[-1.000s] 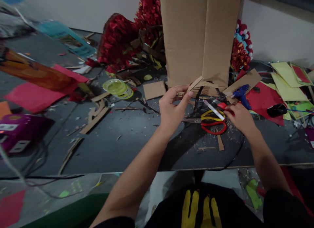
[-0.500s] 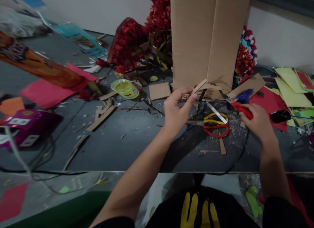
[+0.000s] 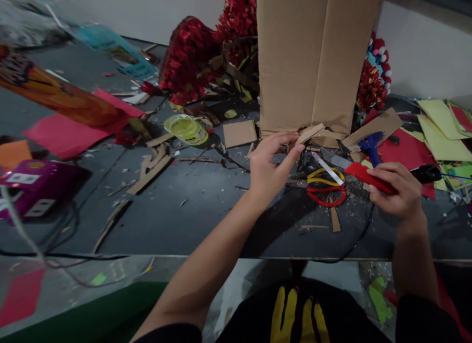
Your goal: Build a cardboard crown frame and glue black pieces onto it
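Note:
My left hand (image 3: 271, 161) pinches a small cardboard strip (image 3: 309, 134) between thumb and fingertips, in front of a tall cardboard piece (image 3: 291, 57). To the right, my right hand (image 3: 398, 189) is wrapped around the red ribbed handle of a utility knife (image 3: 356, 173), its blade pointing left. Scissors (image 3: 326, 195) with yellow and red handles lie on the table between my hands, and a white stick (image 3: 328, 169) rests across them. Just beyond the knife is a blue glue gun (image 3: 372, 145), partly over a loose cardboard piece (image 3: 385, 124).
An open jar of yellow-green stuff (image 3: 188, 130) stands left of a cardboard square (image 3: 239, 134). Red paper flowers (image 3: 195, 57) are behind it. Further left are a purple box (image 3: 44, 188), an orange tube (image 3: 70, 97) and a bluish bottle (image 3: 118, 50). Cardboard scraps litter the table (image 3: 206, 210).
My right hand has drawn the utility knife back slightly to the right, and its blade now shows more clearly. The left hand still holds the strip, shifted slightly right in view.

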Tool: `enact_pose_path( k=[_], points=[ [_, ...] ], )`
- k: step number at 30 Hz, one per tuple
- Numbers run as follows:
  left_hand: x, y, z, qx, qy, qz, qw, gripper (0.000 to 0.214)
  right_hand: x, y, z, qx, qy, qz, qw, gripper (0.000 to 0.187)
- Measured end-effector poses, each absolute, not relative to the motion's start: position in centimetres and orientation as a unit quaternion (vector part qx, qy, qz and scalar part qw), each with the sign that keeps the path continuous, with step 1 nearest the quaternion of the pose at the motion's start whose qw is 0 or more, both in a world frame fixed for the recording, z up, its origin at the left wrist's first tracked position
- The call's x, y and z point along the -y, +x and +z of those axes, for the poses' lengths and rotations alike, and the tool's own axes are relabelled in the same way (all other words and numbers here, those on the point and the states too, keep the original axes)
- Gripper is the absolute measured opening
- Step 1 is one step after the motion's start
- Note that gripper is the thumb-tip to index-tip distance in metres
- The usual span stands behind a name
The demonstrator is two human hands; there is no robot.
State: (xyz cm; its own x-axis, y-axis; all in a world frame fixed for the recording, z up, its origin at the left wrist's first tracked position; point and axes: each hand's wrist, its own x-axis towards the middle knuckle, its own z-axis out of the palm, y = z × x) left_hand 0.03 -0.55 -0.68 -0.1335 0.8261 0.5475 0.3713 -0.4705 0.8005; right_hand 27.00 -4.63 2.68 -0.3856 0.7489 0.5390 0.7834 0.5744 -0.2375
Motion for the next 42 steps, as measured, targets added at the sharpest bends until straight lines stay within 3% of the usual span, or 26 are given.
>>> enact_pose_path(
  k=[11,42],
  points=[
    [0.83,0.06,-0.47,-0.46,0.677,0.555,0.147,0.021,4.28,26.43,2.79,0.858,-0.392,-0.138,0.303,0.038],
    [0.83,-0.01,-0.65,-0.456,0.682,0.556,0.138,0.019,4.39,26.4,3.02,0.85,-0.401,-0.109,0.325,0.038]
  ],
)
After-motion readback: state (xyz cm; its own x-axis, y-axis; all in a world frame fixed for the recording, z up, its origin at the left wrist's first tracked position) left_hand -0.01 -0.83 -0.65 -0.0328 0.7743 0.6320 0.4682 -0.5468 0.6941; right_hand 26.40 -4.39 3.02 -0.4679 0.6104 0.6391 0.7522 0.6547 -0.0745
